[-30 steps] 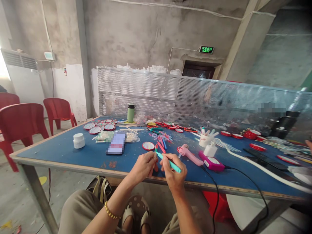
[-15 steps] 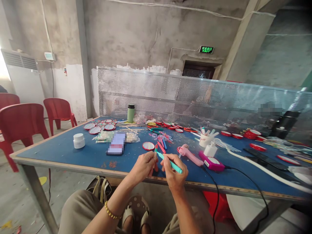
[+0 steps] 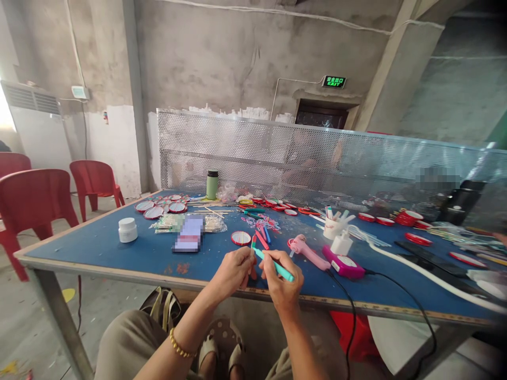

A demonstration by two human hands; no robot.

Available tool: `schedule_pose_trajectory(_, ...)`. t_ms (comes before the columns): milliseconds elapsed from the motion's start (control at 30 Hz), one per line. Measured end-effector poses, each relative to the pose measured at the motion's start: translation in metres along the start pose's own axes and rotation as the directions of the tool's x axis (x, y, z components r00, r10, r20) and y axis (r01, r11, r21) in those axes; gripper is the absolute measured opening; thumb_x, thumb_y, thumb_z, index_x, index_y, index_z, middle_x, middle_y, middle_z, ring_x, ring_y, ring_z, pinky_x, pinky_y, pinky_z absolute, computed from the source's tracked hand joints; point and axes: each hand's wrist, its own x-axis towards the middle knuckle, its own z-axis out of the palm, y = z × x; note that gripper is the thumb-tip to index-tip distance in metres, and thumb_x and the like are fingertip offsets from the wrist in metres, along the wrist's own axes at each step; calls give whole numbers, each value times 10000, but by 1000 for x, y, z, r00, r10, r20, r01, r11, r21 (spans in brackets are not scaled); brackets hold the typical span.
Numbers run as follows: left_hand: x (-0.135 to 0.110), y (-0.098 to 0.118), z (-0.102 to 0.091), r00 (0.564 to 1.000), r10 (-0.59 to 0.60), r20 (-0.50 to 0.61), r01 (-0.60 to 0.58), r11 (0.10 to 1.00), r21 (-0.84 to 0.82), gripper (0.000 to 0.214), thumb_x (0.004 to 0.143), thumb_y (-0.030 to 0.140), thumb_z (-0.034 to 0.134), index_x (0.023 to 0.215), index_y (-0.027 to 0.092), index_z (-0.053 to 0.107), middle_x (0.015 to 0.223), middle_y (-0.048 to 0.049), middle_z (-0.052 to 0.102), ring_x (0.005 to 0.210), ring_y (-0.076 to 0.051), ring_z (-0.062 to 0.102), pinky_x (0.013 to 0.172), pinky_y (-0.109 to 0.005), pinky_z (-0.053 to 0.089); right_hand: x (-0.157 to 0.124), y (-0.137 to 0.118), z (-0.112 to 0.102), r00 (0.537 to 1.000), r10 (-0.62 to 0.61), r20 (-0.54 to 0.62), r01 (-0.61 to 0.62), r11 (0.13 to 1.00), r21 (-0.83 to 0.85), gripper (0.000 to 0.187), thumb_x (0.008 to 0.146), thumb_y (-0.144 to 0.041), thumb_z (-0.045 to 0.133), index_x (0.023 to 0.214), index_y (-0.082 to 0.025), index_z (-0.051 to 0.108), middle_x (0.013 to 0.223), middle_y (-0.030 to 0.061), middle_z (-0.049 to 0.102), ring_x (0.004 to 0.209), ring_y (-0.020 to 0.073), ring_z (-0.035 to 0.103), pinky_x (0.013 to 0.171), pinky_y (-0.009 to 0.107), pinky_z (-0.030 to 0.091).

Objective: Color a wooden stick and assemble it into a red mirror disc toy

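Over the front edge of the blue table, my left hand (image 3: 233,268) is closed, pinching a small flat stick with a red and green end (image 3: 253,242) that points upward. Most of that stick is hidden by my fingers. My right hand (image 3: 284,277) grips a turquoise marker pen (image 3: 279,268) like a writing tool. Its tip is at the coloured end of the stick; whether they touch I cannot tell. Just beyond lie red marker pens (image 3: 262,240), a blue marker (image 3: 267,235) and a round red-rimmed disc (image 3: 241,238).
A phone (image 3: 187,235) and a white jar (image 3: 127,230) stand left. To the right are a pink tool (image 3: 311,252), a purple box (image 3: 344,262) with a cable, and a cup of pens (image 3: 333,227). A green flask (image 3: 212,184) stands before the perforated metal screen (image 3: 245,142).
My right hand and the turquoise marker have shifted very slightly left, toward the stick. My left hand keeps its pinch in nearly the same place.
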Motion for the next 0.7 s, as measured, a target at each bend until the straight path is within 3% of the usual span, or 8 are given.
schedule_pose_trajectory(300, 0, -1, 0, 1000, 13, -4, -13, 1000, 2, 314, 960, 425, 420, 759, 196, 491, 624, 33, 611, 389, -75, 487, 446, -199, 333, 0, 1, 0, 1000, 8, 22, -8, 1000, -5, 200, 954, -291, 575, 796, -196, 652, 639, -13, 677, 500, 116, 615, 481, 215, 452)
schedule_pose_trajectory(700, 0, 1, 1, 1000, -22, 5, 22, 998, -62, 346, 954, 493, 438, 814, 192, 535, 626, 30, 620, 378, -78, 483, 409, -200, 296, -4, 1, -1, 983, 141, -121, -126, 984, 124, 199, 944, -321, 602, 819, -183, 671, 610, -19, 648, 436, 102, 559, 452, 220, 458)
